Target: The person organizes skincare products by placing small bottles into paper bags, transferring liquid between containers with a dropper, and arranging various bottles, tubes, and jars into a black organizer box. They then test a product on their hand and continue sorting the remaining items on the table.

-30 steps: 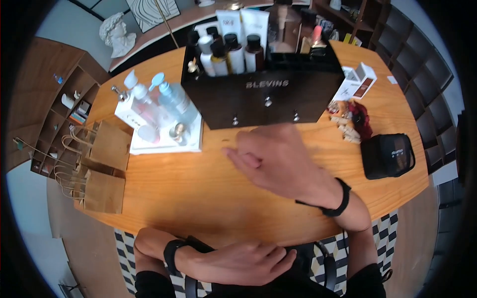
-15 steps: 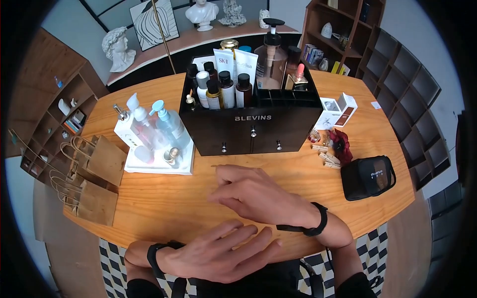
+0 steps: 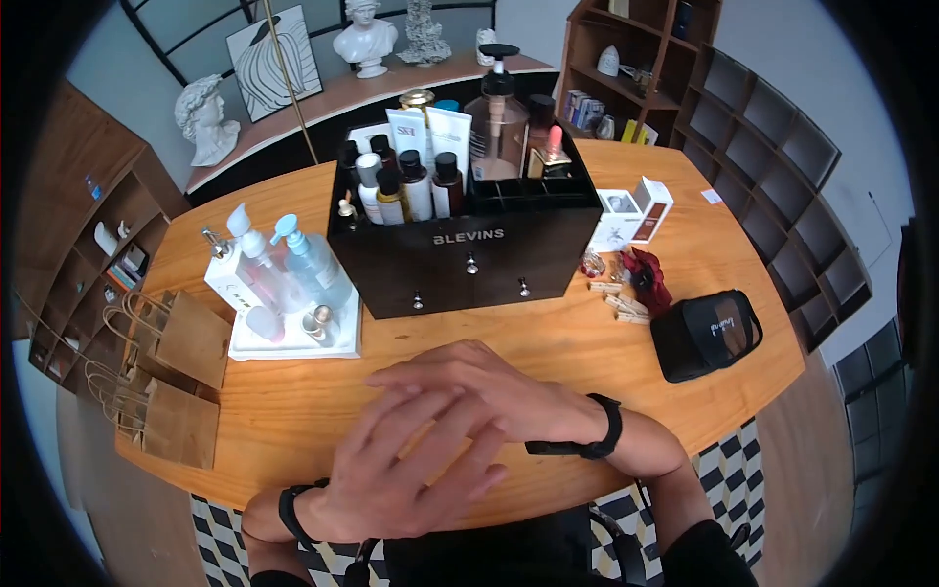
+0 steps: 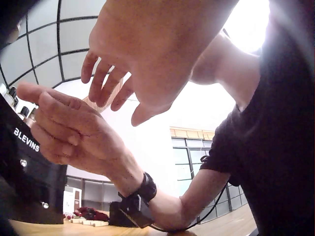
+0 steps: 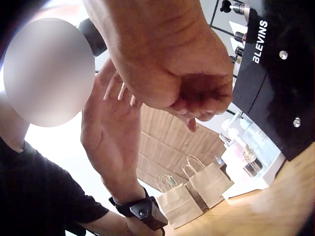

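Note:
In the head view my left hand (image 3: 406, 470) is raised over the front of the table, fingers spread and holding nothing. My right hand (image 3: 489, 386) is just beyond it, partly covered by its fingers. The left wrist view shows the left hand (image 4: 152, 54) palm down with a gap to the right hand (image 4: 78, 132), whose fingers are mostly curled, one reaching out further. From the right wrist, the right hand (image 5: 167, 64) shows fingers bent towards the palm with nothing visible inside. Behind both hands stands a black BLEVINS organizer (image 3: 391, 269), untouched.
Pump bottles (image 3: 318, 269) stand on a white tray (image 3: 293, 350) at the left, near brown paper bags (image 3: 181, 426). Right of the organizer are small boxes (image 3: 650, 208), wooden clips (image 3: 626, 306), a dark red flower (image 3: 646, 279) and a black pouch (image 3: 699, 338).
The left hand has risen from the table's front edge towards the right hand, its fingers spreading. The right hand has drawn back from the organizer. The head view has shifted, showing more shelf behind.

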A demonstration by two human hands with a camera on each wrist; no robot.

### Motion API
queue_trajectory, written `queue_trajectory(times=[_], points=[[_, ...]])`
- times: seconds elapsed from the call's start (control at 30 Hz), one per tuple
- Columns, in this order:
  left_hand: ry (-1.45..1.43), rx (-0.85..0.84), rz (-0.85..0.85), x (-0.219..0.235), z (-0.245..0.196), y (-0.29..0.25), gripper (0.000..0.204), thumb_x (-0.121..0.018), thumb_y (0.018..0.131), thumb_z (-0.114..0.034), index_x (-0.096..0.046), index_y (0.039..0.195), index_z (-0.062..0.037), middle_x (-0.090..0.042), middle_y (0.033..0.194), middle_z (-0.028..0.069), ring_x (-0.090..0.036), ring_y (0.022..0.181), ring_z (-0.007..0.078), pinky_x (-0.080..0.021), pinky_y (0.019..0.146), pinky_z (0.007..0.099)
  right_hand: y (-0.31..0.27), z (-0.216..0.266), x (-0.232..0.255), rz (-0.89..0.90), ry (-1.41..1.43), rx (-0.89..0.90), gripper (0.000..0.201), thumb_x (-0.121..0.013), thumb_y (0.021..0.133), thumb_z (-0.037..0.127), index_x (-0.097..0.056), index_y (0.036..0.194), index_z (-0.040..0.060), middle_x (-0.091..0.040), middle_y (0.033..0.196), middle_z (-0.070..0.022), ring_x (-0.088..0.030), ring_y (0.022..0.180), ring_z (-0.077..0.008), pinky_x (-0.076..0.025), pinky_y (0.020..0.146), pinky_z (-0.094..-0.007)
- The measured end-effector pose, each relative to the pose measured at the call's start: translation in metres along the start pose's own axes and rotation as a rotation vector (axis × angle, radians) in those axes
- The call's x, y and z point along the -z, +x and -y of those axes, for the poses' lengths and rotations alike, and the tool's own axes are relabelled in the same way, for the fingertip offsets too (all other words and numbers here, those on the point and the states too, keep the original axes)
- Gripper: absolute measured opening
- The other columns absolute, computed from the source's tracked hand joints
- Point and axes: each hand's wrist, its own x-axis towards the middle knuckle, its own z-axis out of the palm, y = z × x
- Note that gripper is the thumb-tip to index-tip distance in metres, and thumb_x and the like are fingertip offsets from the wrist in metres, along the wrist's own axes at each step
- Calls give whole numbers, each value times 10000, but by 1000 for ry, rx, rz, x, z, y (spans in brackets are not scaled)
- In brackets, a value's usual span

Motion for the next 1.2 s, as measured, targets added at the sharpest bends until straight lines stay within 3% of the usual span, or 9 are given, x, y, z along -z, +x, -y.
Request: queue_trajectory(times=[0.17, 0.27, 0.37, 0.43, 0.63, 0.73, 0.93, 1.1, 1.2], points=[[64, 100, -20, 4, 12, 1, 551, -805, 895, -421, -705, 1291, -51, -638, 1392, 180, -627, 1228, 383, -484, 999, 547, 4, 11, -5, -142, 24, -127, 319, -625, 910, 65, -695, 1204, -35, -680, 846, -277, -720, 838, -422, -557, 789, -474], [99, 121, 13, -4, 19, -1, 693, -757, 933, -464, -596, 1450, -32, -529, 1546, 225, -529, 1398, 445, -395, 1140, 602, 8, -5, -7, -167, 227, -235, 255, -578, 1024, 123, -677, 1196, -37, -720, 1003, -275, -733, 942, -357, -569, 835, -442], [109, 97, 70, -31, 37, 2, 855, -697, 960, -554, -441, 1589, -34, -375, 1677, 254, -356, 1552, 472, -240, 1251, 636, 10, -12, -16, -61, 554, -315, 390, -496, 1123, 217, -592, 1432, -2, -690, 1379, -178, -671, 1250, -241, -543, 995, -355], [88, 87, 67, -51, 50, 2, 910, -664, 963, -598, -379, 1624, -42, -322, 1705, 257, -298, 1581, 470, -195, 1266, 642, 6, -9, -30, -61, 1172, -301, 475, -423, 1173, 333, -488, 1544, 43, -585, 1523, -176, -594, 1377, -241, -517, 1088, -359], [145, 109, 141, -47, 45, 4, 1064, -547, 952, -730, -221, 1689, -36, -251, 1737, 269, -231, 1614, 475, -124, 1281, 661, 12, -16, -41, -9, 1394, -244, 669, -316, 1168, 517, -416, 1586, 4, -517, 1590, -206, -560, 1424, -304, -429, 1205, -418], [267, 177, 246, -54, 44, -3, 1034, -640, 928, -631, -330, 1619, 72, -285, 1719, 279, -256, 1612, 442, -148, 1301, 613, 11, -28, -26, -51, 1692, -326, 773, -331, 1137, 611, -436, 1567, -23, -538, 1570, -210, -546, 1437, -321, -399, 1227, -420], [431, 155, 367, -50, 44, -50, 925, -684, 944, -504, -374, 1615, 53, -320, 1722, 220, -275, 1618, 352, -194, 1322, 508, 21, -25, -29, -216, 1215, -554, 838, -304, 1115, 680, -511, 1508, -31, -601, 1511, -188, -572, 1396, -294, -400, 1210, -420], [408, 281, 556, -33, 27, -89, 818, -725, 945, -377, -429, 1599, 16, -364, 1711, 184, -297, 1612, 323, -221, 1311, 512, 18, -45, -21, -78, 970, -374, 954, -200, 1115, 701, -743, 1228, -76, -738, 1298, -213, -645, 1307, -269, -440, 1155, -425], [395, 289, 473, -21, 11, -100, 729, -714, 957, -316, -482, 1571, -1, -392, 1701, 170, -317, 1607, 310, -235, 1301, 514, 21, -34, -28, -232, 746, -352, 935, -159, 1124, 676, -706, 1310, -59, -739, 1302, -212, -657, 1304, -304, -407, 1190, -450]])
